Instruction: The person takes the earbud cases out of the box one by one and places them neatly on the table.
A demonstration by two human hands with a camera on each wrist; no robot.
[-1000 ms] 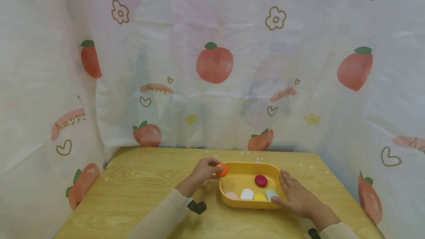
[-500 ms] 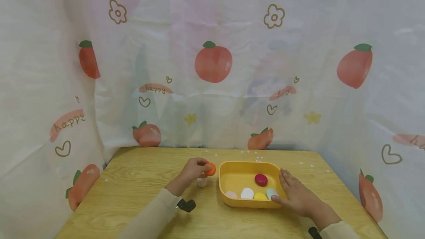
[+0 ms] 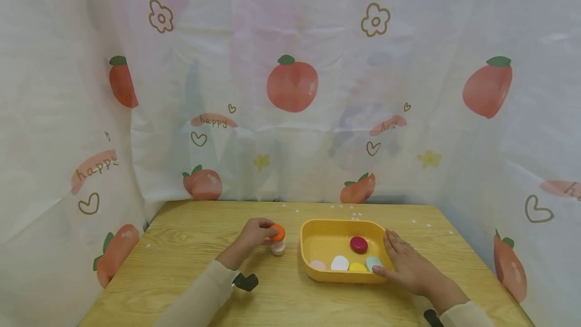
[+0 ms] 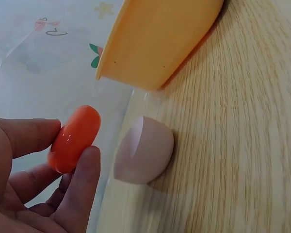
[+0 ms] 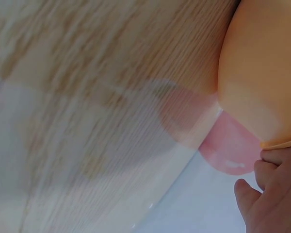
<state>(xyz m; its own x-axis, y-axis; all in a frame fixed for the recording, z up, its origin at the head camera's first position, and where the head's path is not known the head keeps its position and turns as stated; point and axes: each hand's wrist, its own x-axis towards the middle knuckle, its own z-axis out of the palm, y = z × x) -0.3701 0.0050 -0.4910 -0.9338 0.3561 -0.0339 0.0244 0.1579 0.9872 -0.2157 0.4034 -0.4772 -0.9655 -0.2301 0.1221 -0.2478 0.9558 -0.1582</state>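
My left hand [image 3: 251,236] pinches a smooth, rounded orange stone-like block [image 3: 277,233] between thumb and fingers. On the table under it sits a pale pinkish-white block [image 4: 145,151] with a flat, slanting top. In the left wrist view the orange block [image 4: 76,138] is apart from the pale one. My right hand [image 3: 415,271] rests against the right end of a yellow tray [image 3: 347,277], fingers straight along the wall and thumb over the front rim. Inside the tray lie a dark red block [image 3: 358,244], a white one [image 3: 339,263], and pink, yellow and light green ones.
Both things stand on a wood-grain table [image 3: 195,236]. Small white bits [image 3: 356,214] are scattered near its back edge. A white curtain [image 3: 290,155] printed with fruit and hearts hangs behind and at both sides.
My left hand has carried the orange block leftward from the tray's left rim to above the pale block. The right hand and the tray have stayed in place.
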